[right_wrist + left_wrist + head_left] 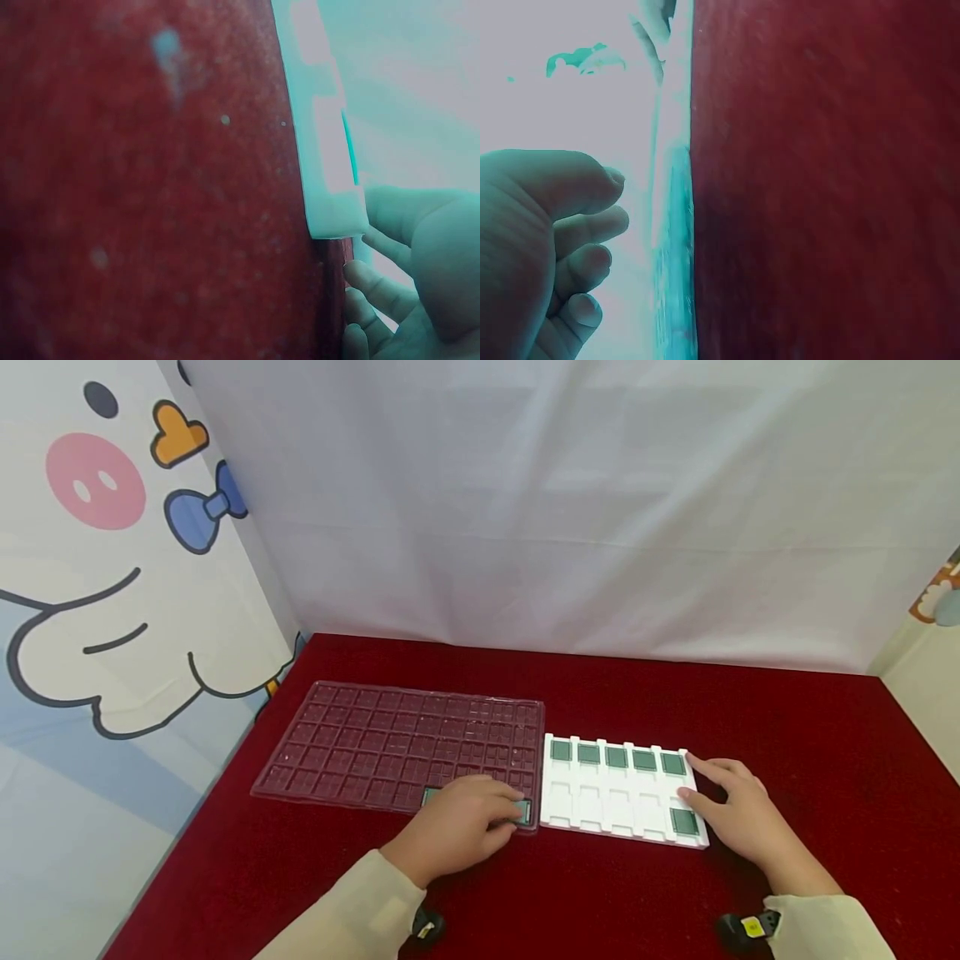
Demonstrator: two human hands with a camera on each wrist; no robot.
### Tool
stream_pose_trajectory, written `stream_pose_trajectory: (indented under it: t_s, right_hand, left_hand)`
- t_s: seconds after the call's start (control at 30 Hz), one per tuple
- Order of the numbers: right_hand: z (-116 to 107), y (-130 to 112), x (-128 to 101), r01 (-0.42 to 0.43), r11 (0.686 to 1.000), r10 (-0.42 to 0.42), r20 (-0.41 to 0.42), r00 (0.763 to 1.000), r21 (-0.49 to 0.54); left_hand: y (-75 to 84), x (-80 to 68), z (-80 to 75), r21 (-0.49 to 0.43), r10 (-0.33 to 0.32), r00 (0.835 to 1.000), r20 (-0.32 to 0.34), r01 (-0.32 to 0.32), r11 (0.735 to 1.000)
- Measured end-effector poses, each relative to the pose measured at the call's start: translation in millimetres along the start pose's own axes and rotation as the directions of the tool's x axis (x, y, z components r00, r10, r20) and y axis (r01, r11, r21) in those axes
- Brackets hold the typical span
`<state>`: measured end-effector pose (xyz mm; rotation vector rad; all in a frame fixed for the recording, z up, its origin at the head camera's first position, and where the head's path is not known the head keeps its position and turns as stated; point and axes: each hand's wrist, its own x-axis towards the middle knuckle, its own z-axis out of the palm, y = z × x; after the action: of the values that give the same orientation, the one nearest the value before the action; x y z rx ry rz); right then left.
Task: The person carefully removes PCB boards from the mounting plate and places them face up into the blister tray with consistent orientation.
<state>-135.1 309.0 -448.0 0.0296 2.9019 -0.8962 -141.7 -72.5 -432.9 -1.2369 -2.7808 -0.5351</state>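
Resting curled on the clear plastic compartment tray, the left hand is covering a green rectangular chip; actual grasp unclear. At three o'clock, the right hand is touching the white foam slotted tray with relaxed, empty fingers

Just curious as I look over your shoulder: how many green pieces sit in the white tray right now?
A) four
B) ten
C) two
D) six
D: the white tray shows five green pieces along its far row and one more in the near row's right end, beside the right hand.
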Motion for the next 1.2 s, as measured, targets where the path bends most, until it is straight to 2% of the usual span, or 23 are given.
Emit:
stream_pose_trajectory:
  t_s: [0.4, 0.6, 1.0, 1.2]
  right_hand:
    - [1, 3, 0, 0.005, 1.000, -0.005, -0.003, 1.000, 0.000]
    - [1, 4, 1, 0.005, 1.000, -0.005, -0.003, 1.000, -0.001]
    - [2, 2, 1, 0.012, 1.000, -0.012, -0.005, 1.000, 0.006]
    - [1, 1, 2, 0.013, 1.000, -0.013, -0.008, 1.000, 0.004]
  left_hand:
    - [25.1, 22.4, 8.0, -0.035, 0.021, 0.999, -0.035, -0.022, 0.999]
    - [35.3, 30.8, 8.6, -0.024, 0.020, 1.000, -0.018, -0.020, 1.000]
    - [51.5, 45.7, 15.0, -0.051, 0.074, 0.995, -0.061, -0.077, 0.996]
    - [62.9, 55.5, 20.4, -0.058, 0.104, 0.993, -0.055, -0.108, 0.992]
